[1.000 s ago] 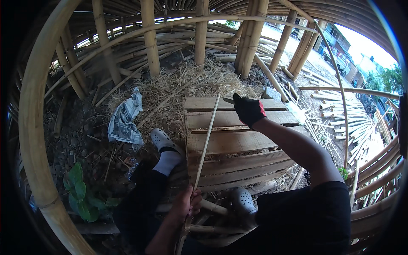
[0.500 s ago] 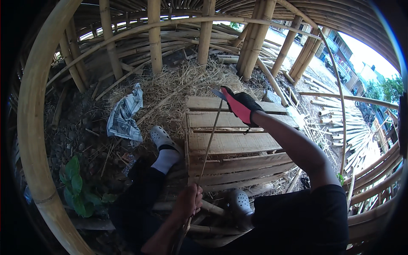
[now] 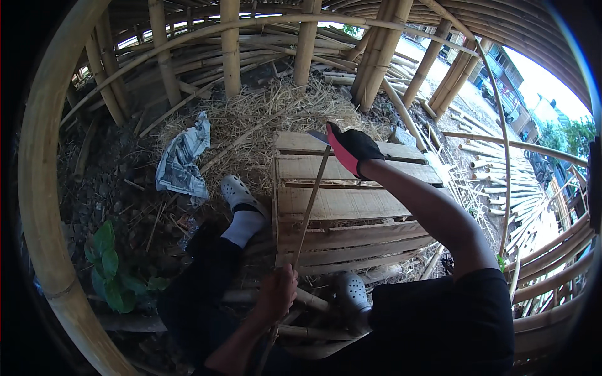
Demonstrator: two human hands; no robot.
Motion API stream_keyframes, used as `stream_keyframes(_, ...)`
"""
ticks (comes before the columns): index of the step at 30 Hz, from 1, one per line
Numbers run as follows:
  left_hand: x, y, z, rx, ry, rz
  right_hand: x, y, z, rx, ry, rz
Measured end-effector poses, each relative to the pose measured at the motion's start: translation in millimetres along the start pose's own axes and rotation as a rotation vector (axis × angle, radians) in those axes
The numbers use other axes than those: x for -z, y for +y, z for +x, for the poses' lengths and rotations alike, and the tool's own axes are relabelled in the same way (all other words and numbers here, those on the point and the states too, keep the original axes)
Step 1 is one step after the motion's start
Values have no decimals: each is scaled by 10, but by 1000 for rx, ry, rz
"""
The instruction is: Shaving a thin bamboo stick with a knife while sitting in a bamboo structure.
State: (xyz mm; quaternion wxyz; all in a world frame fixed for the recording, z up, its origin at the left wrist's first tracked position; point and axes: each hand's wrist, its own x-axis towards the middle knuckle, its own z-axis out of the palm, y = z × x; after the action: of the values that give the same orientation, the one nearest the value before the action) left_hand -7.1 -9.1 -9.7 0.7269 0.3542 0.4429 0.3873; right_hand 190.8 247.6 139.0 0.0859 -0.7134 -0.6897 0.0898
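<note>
My left hand (image 3: pixel 278 293) is bare and closed around the lower part of a long, thin bamboo strip (image 3: pixel 310 207). The strip slants up and away over a slatted wooden crate (image 3: pixel 338 205). At its far end, my right hand (image 3: pixel 356 150), in a black and pink glove, is closed on a knife (image 3: pixel 318 135). Only the blade shows, pointing left and touching or very near the strip's tip; the glove hides the handle. Below my left hand the strip's tail runs down between my legs.
A crumpled newspaper (image 3: pixel 185 160) lies on the ground at left, beside straw (image 3: pixel 251 128). A leafy plant (image 3: pixel 108 269) grows at lower left. Bamboo posts (image 3: pixel 231 50) stand beyond, with cut poles (image 3: pixel 501 169) piled at right. A curved pole (image 3: pixel 47 188) arches at far left.
The strip now shows a broader face, as if turned. My left hand has shifted slightly up and left; my right hand and knife stay at the far end.
</note>
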Motion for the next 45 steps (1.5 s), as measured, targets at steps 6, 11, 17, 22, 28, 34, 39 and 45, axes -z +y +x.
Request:
stream_keyframes(6,2,-3,-18,-17,8,13,-89,-47,-79,-23,44,33)
stream_keyframes(11,-19,-14,16,-21,6,37,11,28,75,-44,55,32)
stream_keyframes(17,-7,52,-19,24,-4,-51,-21,-123,-128,34,45,0)
stream_keyframes(22,-20,21,-45,24,8,-37,-115,-16,-92,-59,151,-12)
stream_keyframes(28,10,-7,-63,31,5,-90,-94,-64,-159,-63,101,-23)
stream_keyframes(34,2,16,-68,25,-11,-80,-115,-24,-39,-55,168,22)
stream_keyframes(39,-6,43,-90,50,-6,-114,-225,-24,-144,34,63,-105)
stream_keyframes(45,12,61,-77,114,25,-168,-345,-170,-391,16,68,-104)
